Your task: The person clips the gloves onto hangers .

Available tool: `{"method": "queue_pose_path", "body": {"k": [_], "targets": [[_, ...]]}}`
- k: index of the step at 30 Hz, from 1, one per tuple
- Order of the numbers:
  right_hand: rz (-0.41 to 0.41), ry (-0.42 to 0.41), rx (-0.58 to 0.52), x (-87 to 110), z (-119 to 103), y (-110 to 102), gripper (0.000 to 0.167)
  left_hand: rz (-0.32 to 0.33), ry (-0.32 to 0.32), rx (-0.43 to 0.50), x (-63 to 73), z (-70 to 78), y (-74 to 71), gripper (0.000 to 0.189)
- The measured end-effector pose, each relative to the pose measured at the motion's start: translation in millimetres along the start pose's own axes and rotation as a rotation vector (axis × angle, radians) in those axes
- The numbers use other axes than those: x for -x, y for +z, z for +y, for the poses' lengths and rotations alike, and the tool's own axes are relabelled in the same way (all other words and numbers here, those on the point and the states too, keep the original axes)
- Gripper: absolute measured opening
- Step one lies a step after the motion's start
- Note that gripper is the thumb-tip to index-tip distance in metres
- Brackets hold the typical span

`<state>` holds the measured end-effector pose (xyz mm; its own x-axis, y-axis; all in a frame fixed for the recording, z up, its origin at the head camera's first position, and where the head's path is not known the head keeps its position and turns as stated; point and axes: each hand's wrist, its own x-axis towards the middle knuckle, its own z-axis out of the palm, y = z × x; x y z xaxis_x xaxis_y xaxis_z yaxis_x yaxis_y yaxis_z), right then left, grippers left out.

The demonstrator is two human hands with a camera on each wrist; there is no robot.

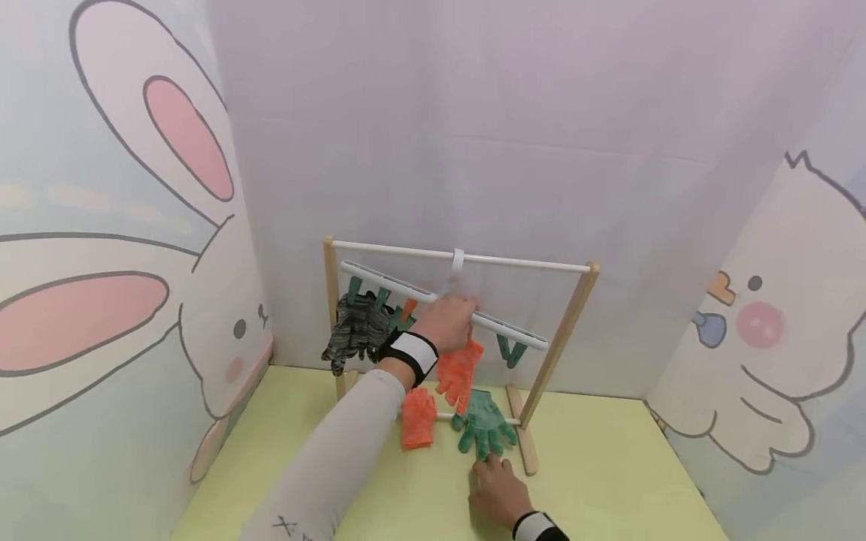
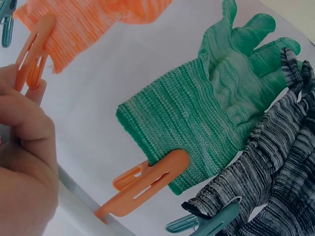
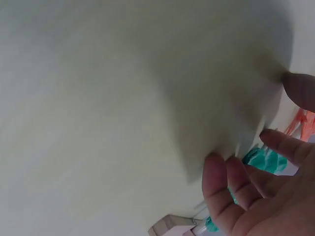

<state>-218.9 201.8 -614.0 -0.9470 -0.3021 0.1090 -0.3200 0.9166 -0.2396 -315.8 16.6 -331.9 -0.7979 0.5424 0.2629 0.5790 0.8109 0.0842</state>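
Note:
My left hand (image 1: 446,321) is at the middle of a tilted white clip hanger (image 1: 510,329). In the left wrist view, its fingers pinch an orange clothespin (image 2: 38,46) at the cuff of a hanging orange glove (image 2: 81,29). Beside it hang a green glove (image 2: 192,113), held by another orange clothespin (image 2: 152,182), and black-grey striped gloves (image 2: 266,147) on a dark green clip (image 2: 221,221). My right hand (image 1: 502,492) is low over the table, fingers loosely bent and apart, by the fingertips of a green glove (image 1: 483,422) lying there.
A rack with wooden posts (image 1: 561,342) and a white top rail (image 1: 528,262) carries the hanger by its hook (image 1: 458,260). Another orange glove (image 1: 419,421) lies on the yellow table (image 1: 595,466). Dark green clips (image 1: 511,350) hang at the hanger's right end. Printed curtains (image 1: 541,150) surround the table.

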Motion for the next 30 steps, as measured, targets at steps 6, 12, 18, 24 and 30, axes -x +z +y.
{"method": "queue_pose_path", "body": {"k": [6, 12, 18, 24, 30], "targets": [[0.025, 0.041, 0.001, 8.2, -1.0, 14.4, 0.031, 0.079, 0.006, -0.123, 5.3, 3.4, 5.6, 0.035], [0.071, 0.053, 0.023, 20.0, 5.6, 15.7, 0.029, 0.163, 0.037, -0.202, 7.9, 9.0, 21.1, 0.067], [0.141, 0.032, 0.074, 22.8, 4.6, 18.7, 0.027, 0.353, 0.041, -0.2, 24.2, 9.9, 65.1, 0.086], [0.156, 0.027, 0.131, 25.4, 6.0, 21.0, 0.03, 0.373, -0.076, 0.035, 73.3, 14.9, 129.1, 0.095], [0.143, 0.042, 0.074, 25.1, 3.3, 19.9, 0.028, 0.166, -0.23, 0.33, 133.7, 9.8, 197.5, 0.087]]}}
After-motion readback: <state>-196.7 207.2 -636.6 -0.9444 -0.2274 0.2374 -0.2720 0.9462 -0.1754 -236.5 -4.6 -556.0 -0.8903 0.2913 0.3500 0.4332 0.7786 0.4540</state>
